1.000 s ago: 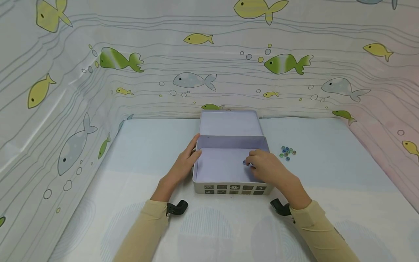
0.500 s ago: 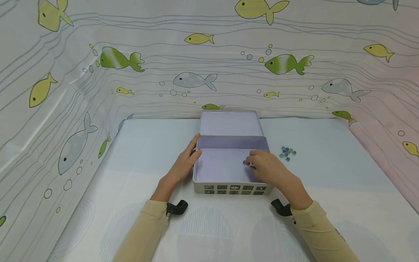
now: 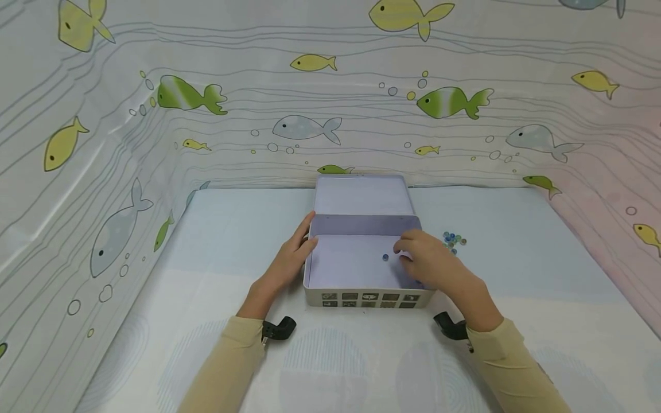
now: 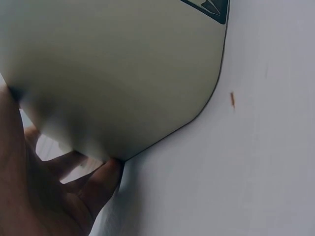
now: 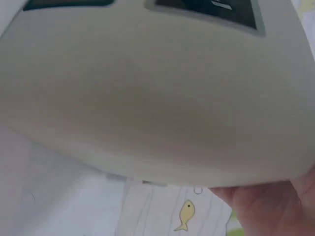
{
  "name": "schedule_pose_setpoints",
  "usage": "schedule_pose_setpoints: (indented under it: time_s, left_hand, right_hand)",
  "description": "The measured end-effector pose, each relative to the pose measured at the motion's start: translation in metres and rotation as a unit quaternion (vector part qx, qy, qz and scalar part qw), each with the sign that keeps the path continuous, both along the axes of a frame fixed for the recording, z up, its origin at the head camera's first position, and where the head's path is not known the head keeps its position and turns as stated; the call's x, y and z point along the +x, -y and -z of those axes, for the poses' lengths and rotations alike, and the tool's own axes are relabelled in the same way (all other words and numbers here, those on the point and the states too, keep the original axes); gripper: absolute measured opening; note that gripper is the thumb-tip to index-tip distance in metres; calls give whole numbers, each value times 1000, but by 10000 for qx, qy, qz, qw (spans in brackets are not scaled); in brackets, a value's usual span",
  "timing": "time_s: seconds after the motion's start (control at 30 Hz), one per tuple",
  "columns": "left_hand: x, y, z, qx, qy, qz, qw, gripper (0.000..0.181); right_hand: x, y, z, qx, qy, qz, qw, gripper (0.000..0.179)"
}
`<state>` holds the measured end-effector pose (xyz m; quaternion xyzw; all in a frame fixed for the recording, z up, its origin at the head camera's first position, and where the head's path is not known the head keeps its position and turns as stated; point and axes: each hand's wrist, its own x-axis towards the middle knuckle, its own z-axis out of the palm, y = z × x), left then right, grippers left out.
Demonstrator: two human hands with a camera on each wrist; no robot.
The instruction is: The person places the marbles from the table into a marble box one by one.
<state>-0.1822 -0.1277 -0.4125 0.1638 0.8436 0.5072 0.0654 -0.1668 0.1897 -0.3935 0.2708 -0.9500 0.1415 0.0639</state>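
A pale lidded box [image 3: 369,297] with lilac insides stands on the table, its lid [image 3: 362,195] tilted back. Inside, a single dark blue marble [image 3: 385,257] lies on the floor of the box, right of the middle. My left hand [image 3: 285,261] holds the box's left side, thumb on the rim and fingers along the outer wall. In the left wrist view, fingertips [image 4: 106,179] touch the box's lower edge. Just right of the marble hovers my right hand [image 3: 431,261], fingers loosely bent and apart from it. The box wall hides most of that hand in the right wrist view.
A loose cluster of blue, green and brownish marbles [image 3: 454,240] lies on the table right of the box, partly covered by my right hand. Behind the table rises a fish-patterned sheet [image 3: 310,97], which also lines both sides.
The right fingers have let go of the blue marble, which stays on the box floor. That hand has shifted slightly right. My left hand has stayed in place.
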Motion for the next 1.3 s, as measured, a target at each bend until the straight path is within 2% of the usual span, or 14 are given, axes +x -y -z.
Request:
schedule_pose_setpoints:
  time_s: [0.33, 0.6, 0.83, 1.07, 1.3]
  left_hand:
    - [1, -1, -2, -3, 22, -12, 10000, 62]
    - [1, 0, 0, 50, 70, -33, 10000, 62]
    - [0, 0, 2, 112, 88, -34, 9999, 62]
    - [1, 0, 1, 45, 62, -22, 10000, 62]
    - [1, -1, 0, 41, 29, -32, 10000, 62]
  right_hand:
    - [-2, -15, -9, -370, -321, 50, 9988, 16]
    - [-4, -25, -9, -470, -402, 180, 9979, 19]
    - [-6, -34, -10, -632, -717, 190, 9952, 18]
    - [-8, -50, -10, -453, -633, 618, 9950, 20]
    - [-14, -62, -7, -363, -526, 789, 9948, 18]
